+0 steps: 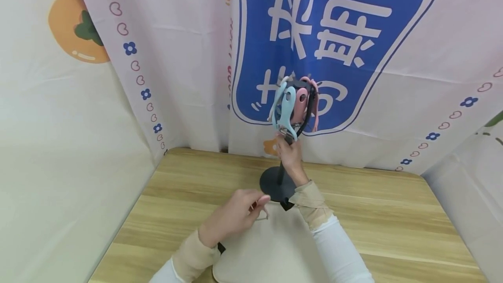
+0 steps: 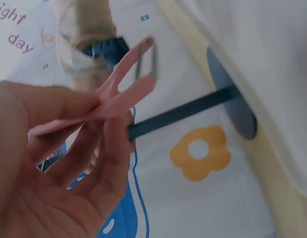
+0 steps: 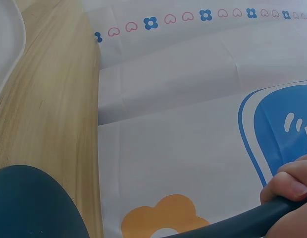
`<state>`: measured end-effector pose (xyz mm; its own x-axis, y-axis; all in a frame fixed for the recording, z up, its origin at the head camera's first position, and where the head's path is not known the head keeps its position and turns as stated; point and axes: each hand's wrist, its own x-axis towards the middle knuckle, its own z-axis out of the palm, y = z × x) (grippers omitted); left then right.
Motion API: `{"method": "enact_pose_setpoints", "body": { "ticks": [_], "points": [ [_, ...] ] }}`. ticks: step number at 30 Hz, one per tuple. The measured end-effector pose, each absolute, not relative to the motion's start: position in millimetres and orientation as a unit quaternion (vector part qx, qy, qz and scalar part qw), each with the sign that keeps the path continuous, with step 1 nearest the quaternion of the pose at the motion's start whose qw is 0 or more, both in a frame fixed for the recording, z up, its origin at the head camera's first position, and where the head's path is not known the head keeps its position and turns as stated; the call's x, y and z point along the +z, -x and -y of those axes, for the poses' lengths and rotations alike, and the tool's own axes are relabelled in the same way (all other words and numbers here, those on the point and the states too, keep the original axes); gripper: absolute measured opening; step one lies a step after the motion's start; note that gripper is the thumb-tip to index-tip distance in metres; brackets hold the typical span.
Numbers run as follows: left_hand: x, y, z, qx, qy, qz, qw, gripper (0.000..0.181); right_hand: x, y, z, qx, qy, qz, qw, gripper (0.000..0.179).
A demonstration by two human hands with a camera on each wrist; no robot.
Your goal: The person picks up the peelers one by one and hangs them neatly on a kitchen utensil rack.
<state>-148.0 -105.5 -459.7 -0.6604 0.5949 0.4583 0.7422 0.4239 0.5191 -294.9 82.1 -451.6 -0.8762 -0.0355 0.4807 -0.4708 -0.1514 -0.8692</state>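
Note:
In the left wrist view my left hand [image 2: 69,148] pinches a pink Y-shaped peeler [image 2: 128,98] by its handle, its metal blade end pointing away from the fingers. The head view has this left hand [image 1: 232,215] low, above a pale board. My right hand [image 1: 291,157] grips the pole of a black stand [image 1: 269,182] just under its top. Around that top hang several peelers, among them a light blue peeler [image 1: 288,110] and a pink peeler [image 1: 300,105]. Fingers of the right hand [image 3: 292,186] curl round the dark pole in the right wrist view.
A cream-coloured board [image 1: 275,248] lies on the wooden table [image 1: 393,213], in front of the stand's round base. Behind the table hangs a printed cloth [image 1: 188,77] with a large blue patch. Pale cloth also covers the left and right sides.

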Motion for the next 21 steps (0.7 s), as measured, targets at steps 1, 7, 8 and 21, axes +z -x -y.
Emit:
{"method": "enact_pose_setpoints", "body": {
  "ticks": [1,7,8,21],
  "points": [
    [-456.2,152.1,106.5,-0.360,0.405,0.831,0.125,0.020,-451.4,295.0,-82.0,0.733,-0.200,0.633,0.150,0.017],
    [-428.8,175.4,115.6,-0.388,0.372,0.817,0.210,0.015,-451.0,294.9,-81.5,0.736,-0.197,0.630,0.149,0.021],
    [-424.2,179.4,117.4,-0.396,0.362,0.816,0.216,0.018,-451.1,294.7,-81.4,0.736,-0.195,0.632,0.147,0.021],
    [-369.0,229.3,125.9,-0.396,0.311,0.820,0.272,0.019,-450.2,293.8,-81.6,0.731,-0.193,0.637,0.150,0.024]
  ]
}}
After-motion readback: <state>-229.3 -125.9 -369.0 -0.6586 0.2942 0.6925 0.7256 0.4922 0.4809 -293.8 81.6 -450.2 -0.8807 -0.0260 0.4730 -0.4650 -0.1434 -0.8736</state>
